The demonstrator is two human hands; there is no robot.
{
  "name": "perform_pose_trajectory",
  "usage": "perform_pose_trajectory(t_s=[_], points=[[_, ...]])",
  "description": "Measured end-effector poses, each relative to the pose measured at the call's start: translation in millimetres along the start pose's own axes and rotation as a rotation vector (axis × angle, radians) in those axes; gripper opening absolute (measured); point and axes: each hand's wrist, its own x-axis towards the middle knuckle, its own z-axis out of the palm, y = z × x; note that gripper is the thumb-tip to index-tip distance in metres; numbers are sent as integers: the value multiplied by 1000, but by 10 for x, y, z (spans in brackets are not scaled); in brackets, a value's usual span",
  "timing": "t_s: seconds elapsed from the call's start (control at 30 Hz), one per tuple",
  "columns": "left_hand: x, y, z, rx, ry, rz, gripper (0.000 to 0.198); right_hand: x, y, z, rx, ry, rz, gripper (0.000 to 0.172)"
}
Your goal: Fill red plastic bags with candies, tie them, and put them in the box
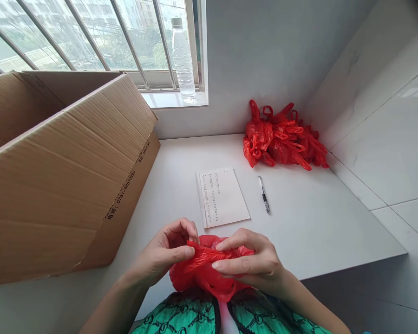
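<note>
Centrally, low in the frame, the left hand (163,253) and right hand (249,262) hold a red plastic bag (202,276), their fingers (230,265) closed on its twisted fold, which lies roughly level, near the bench (310,222) edge.

Plastic bags (282,137) lie behind the pen (264,195).

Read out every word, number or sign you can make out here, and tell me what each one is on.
Cardboard box, side panel: "电话: 0731-86679299" (a digit may be misread).
Same box, next to that line: "传真:" followed by digits too blurred to be sure of.
Sheet of paper: columns of print, too small to read.
Plastic bottle: no readable text.
</note>
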Motion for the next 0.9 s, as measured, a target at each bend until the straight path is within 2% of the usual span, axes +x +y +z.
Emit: perform_pose_trajectory(t_s=[0.07,0.17,0.27,0.33,0.4,0.47,0.53,0.6,0.67,0.73,0.77,0.83,0.9], points=[[-40,11,-122,42,38,32,23,-60,26,-60,69,-14,34,26],[-157,68,-360,185,244,52,23,-226,70,-210,165,-64,162,28],[-312,120,-604,338,480,6,26,-467,105,-377,278,-125,350,33],[-400,119,-729,414,583,-5,31,-617,115,-468,361,-161,458,33],[-460,99,-805,488,631,-8,36,-717,114,-549,427,-194,539,29],[-494,82,-830,583,612,-31,42,-760,108,-636,448,-222,582,23],[-510,76,-807,687,529,-33,49,-757,105,-725,388,-219,609,28],[-515,65,-729,831,453,30,53,-727,114,-775,195,-172,660,40],[-499,29,-591,1055,439,148,52,-674,139,-728,-92,-141,676,47],[-446,-39,-399,1316,407,323,48,-597,177,-558,-324,-211,569,57],[-401,-83,-296,1435,348,420,48,-552,199,-434,-388,-277,469,66],[-281,-180,-111,1636,142,584,51,-462,245,-150,-433,-403,249,92],[-147,-280,2,1786,-29,638,61,-394,292,110,-476,-447,135,106]])
